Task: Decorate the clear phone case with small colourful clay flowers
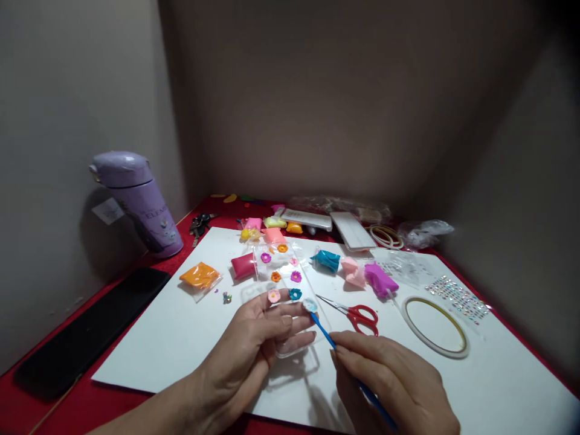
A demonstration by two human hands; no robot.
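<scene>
Above the white board [158,338], the closed fingers of the right hand [389,374] pinch a blue tool [324,330] at a pale-blue flower [310,306] on the clear case [296,349], held by the left hand [254,344], its fingers half curled. Farther back, plastic packets [200,276] hold orange, red and teal filling; beyond, a lilac bottle [147,208] hides its contents.

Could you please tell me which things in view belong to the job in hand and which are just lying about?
Seemingly part of the job:
clear case, in left hand
blue stick, in right hand
flowers
coloured packets
scissors

Seemingly just lying about:
purple bottle
keys
</scene>
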